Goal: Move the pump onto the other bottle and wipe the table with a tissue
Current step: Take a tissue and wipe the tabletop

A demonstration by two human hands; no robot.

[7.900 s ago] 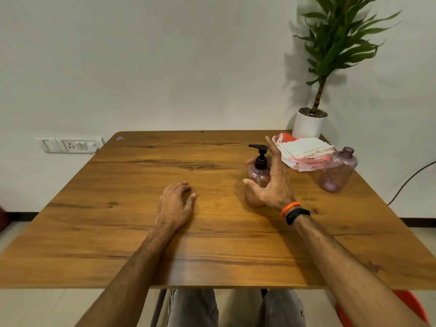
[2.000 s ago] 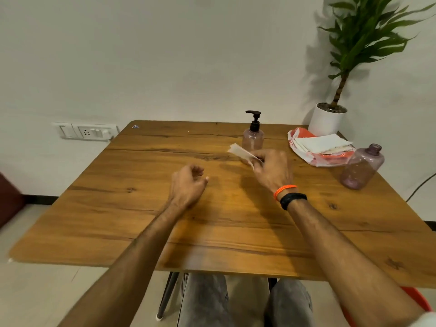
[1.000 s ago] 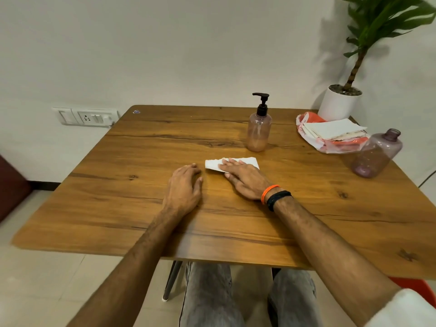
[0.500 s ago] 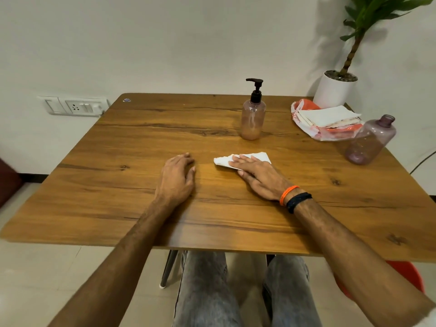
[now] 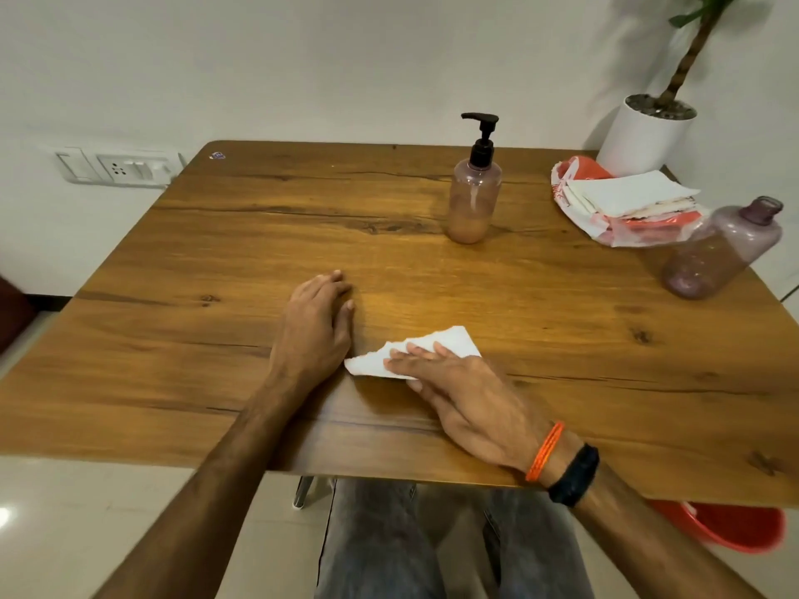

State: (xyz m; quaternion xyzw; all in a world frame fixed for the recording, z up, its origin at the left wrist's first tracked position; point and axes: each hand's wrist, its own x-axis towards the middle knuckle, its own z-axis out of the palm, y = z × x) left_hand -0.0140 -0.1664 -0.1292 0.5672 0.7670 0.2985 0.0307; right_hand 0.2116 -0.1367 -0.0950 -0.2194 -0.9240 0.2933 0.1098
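Observation:
A white tissue (image 5: 449,340) lies flat on the wooden table (image 5: 216,348) near its front edge. My right hand (image 5: 467,399) presses on the tissue with flat fingers. Just left of the tissue rests my left hand (image 5: 315,330), palm down and holding nothing. A pinkish bottle (image 5: 473,205) with a black pump (image 5: 482,138) screwed on stands upright at the back centre. At the right edge stands a purple bottle (image 5: 722,252) with an open neck and no pump.
An orange and white packet with a stack of tissues (image 5: 622,205) lies at the back right, beside a white plant pot (image 5: 644,136). A wall socket (image 5: 116,166) is at the left. A red tub (image 5: 726,529) sits under the table's right side.
My right hand has slid the tissue toward the front edge and a little left, close to my left hand. The left hand has stayed flat on the table.

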